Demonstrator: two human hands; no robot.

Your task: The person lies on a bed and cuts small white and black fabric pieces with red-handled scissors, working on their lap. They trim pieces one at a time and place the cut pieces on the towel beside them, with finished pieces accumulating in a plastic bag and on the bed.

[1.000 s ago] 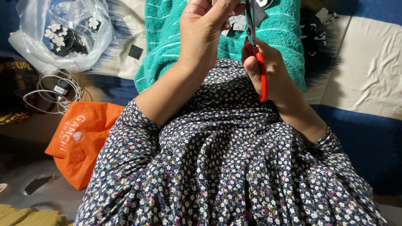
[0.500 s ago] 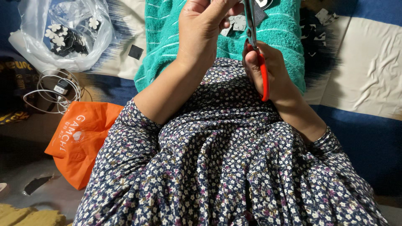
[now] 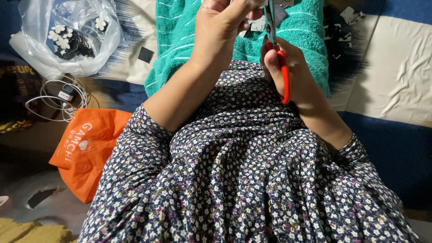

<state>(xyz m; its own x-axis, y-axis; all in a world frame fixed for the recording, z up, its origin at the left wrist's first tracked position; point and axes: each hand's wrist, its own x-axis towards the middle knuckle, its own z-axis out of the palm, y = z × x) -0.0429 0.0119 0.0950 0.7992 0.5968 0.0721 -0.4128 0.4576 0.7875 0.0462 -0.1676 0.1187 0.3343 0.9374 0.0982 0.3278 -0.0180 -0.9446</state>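
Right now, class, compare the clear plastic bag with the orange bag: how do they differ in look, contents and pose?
The clear plastic bag is see-through and shows small black-and-white flower-shaped pieces inside; the orange bag is opaque, so its contents stay hidden. The clear plastic bag sits puffed up and open; the orange bag lies flat and creased, partly under a floral sleeve. Both lie to the person's left, untouched by either hand.

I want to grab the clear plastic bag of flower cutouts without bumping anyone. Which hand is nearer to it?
The left hand. It is up at the top centre, to the right of the clear plastic bag. The right hand, holding the red-handled scissors, is farther right still.
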